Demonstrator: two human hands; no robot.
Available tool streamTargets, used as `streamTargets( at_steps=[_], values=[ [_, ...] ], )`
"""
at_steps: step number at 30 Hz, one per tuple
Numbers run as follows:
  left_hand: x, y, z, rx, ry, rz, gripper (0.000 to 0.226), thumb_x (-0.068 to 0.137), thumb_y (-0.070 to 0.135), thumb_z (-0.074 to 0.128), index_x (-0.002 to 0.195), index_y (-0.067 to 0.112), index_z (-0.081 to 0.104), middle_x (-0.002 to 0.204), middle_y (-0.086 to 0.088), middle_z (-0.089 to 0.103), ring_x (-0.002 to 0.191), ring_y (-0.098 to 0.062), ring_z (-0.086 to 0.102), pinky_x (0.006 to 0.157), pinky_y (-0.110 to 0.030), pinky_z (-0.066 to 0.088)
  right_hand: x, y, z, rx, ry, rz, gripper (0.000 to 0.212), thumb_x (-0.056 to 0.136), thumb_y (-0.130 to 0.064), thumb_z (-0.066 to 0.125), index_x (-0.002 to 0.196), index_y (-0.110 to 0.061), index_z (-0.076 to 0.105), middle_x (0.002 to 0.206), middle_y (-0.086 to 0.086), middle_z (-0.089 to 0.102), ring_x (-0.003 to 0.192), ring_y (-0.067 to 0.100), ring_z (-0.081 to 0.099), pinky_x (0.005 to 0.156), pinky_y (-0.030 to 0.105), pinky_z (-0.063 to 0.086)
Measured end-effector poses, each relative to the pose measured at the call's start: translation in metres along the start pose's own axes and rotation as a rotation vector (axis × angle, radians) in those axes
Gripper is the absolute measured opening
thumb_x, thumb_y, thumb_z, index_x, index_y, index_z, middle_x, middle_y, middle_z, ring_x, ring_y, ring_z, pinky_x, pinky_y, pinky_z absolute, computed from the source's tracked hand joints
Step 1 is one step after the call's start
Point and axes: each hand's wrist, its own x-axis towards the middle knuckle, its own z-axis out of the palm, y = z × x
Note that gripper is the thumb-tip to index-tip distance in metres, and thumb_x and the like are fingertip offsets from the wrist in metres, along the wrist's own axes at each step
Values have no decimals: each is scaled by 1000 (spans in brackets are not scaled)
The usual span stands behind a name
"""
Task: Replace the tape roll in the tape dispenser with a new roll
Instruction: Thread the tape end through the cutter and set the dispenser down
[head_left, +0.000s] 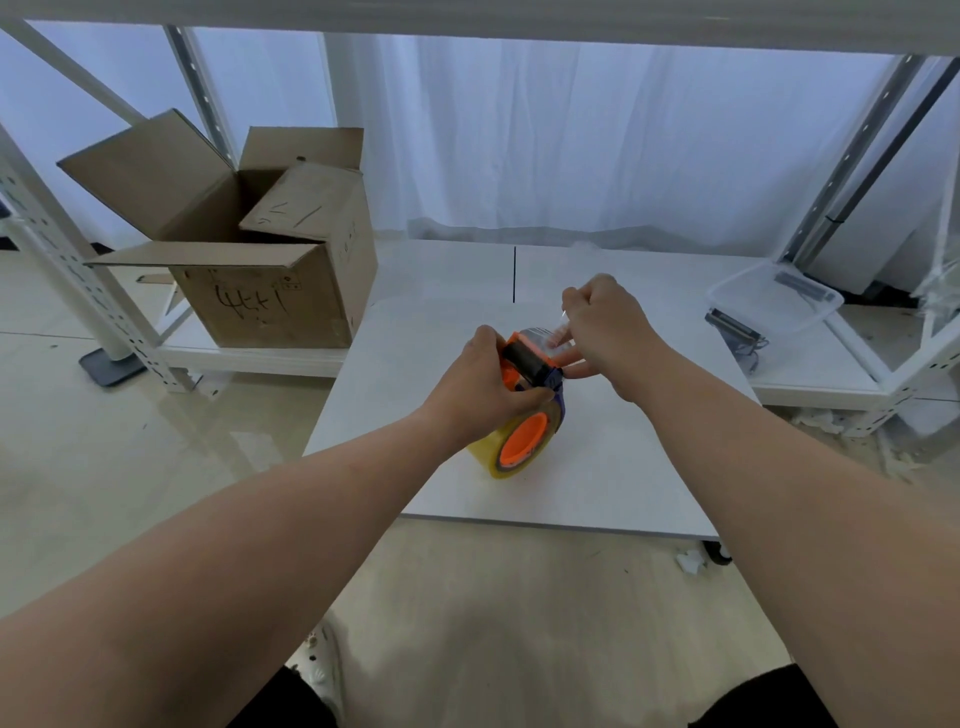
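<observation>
Tape dispenser (530, 364) on tabletop (597, 467), yellowish tape roll (498, 452) mounted; left hand (485, 384) grips dispenser, right hand (605, 325) pinches clear tape end (558, 332).

Both arms extended forward; left hand (480, 387) curled in grip, right hand (605, 327) fingers pinched.

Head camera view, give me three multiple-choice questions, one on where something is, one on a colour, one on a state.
1. Where is the cardboard box?
A. left shelf
B. centre of the table
C. held in the right hand

2. What colour is the hub inside the tape roll?
A. green
B. orange
C. white

3. What state is the box in?
A. taped shut
B. flattened
C. flaps open

Answers: 1 A, it sits on the low shelf at the left. 2 B, the hub shows orange. 3 C, its top flaps stand up.
</observation>
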Motion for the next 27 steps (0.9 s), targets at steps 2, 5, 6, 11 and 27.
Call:
streamTargets(
  at_steps=[2,5,6,11,27],
  values=[
    [0,0,-1,4,-24,-7,59,70,47,76,106,17,39,94,4,52,74,-6,50,57,-20,40,1,0,1,-4,-12,2,17,99,-24,33,103,-10,42,107,22,62,73,29,66,49,30,54],
    [-1,1,-5,1,-106,-26,75,67,49,78,121,17,36,103,4,53,88,-16,55,70,-27,48,2,0,-1,-13,-15,-11,18,99,-24,31,104,-10,41,106,21,62,71,28,65,45,27,52],
    [-2,1,-6,19,-141,-33,81,67,47,79,126,18,33,105,3,51,92,-18,55,73,-29,49,2,1,-1,-15,-9,-16,18,99,-24,31,104,-10,41,105,21,62,69,27,65,47,29,53],
    [-10,-4,-4,132,-284,-59,94,72,31,79,140,23,14,104,0,51,88,-22,57,74,-33,53,1,3,-1,-59,29,-54,20,98,-29,31,100,-11,41,103,20,63,85,35,66,81,52,56],
    [2,7,-10,71,-19,24,67,72,50,73,125,17,47,107,5,53,93,-13,50,70,-21,38,-9,-3,2,21,-45,-48,19,101,-25,31,107,-11,42,97,20,65,69,25,65,53,27,53]
  ],
)
